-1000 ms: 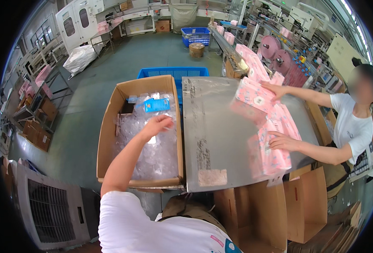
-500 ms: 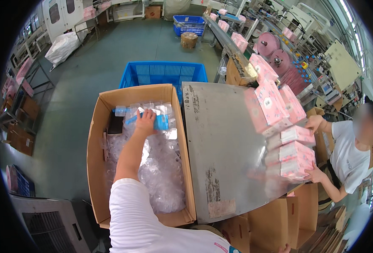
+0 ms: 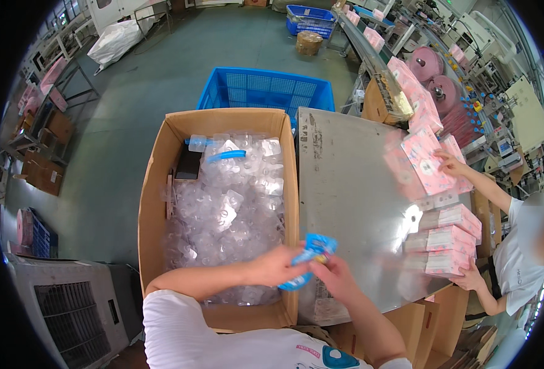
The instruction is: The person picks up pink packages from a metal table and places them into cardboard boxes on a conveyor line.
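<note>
Both my hands meet above the right rim of a cardboard box [image 3: 291, 209]. Between them is a small blue plastic packet [image 3: 321, 243], partly covered by fingers. My left hand [image 3: 274, 267] comes across the box and grips the packet's left side. From the lower right, my right hand [image 3: 336, 278] pinches it, fingers bent and a little blurred. Clear plastic hook-like pieces [image 3: 222, 221] fill the box loosely. On top of them lie a blue strip [image 3: 230, 155] and, by the left wall, a dark flat phone-like object [image 3: 189, 165].
Beside the box stands a metal-topped table [image 3: 352, 203]. Pink tissue packs [image 3: 447, 237] are stacked on its right side, where a co-worker's hands [image 3: 467, 277] touch them. A blue crate [image 3: 266, 83] sits beyond the box. Open cartons [image 3: 401, 323] stand below the table.
My left hand has left the box's far end and come back toward me with a blue packet. My right hand has risen to meet it. The co-worker's upper hand has moved onto the farther packs.
</note>
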### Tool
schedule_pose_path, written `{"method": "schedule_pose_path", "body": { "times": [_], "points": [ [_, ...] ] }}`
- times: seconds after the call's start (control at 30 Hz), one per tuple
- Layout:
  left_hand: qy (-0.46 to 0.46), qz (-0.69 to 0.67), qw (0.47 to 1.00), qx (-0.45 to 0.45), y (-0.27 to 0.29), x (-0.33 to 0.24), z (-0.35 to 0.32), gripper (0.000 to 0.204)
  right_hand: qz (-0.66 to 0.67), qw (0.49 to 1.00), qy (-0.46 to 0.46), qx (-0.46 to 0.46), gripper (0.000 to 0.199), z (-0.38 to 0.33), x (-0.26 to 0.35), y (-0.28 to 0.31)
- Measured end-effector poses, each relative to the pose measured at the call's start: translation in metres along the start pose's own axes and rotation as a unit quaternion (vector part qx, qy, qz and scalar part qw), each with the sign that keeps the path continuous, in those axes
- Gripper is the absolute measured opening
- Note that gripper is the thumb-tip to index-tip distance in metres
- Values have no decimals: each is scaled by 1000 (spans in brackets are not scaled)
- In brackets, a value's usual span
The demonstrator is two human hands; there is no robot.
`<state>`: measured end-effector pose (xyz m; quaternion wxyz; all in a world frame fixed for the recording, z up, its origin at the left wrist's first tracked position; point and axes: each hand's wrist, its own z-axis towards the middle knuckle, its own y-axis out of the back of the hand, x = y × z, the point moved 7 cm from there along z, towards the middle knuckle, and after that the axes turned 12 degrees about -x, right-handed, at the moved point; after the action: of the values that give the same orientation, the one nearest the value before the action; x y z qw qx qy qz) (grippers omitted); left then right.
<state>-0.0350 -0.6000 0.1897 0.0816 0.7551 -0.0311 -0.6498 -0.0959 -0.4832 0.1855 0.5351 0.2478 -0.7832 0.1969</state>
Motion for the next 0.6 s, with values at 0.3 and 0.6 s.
{"method": "schedule_pose_path", "body": {
  "times": [0.3, 0.6],
  "points": [
    [233, -231, 869, -371, 187, 191, 81, 33, 179, 951, -80, -239, 12, -1, -40, 95],
    [62, 136, 783, -604, 318, 202, 124, 41, 212, 923, -107, -302, 13, -35, -75, 117]
  ]
}}
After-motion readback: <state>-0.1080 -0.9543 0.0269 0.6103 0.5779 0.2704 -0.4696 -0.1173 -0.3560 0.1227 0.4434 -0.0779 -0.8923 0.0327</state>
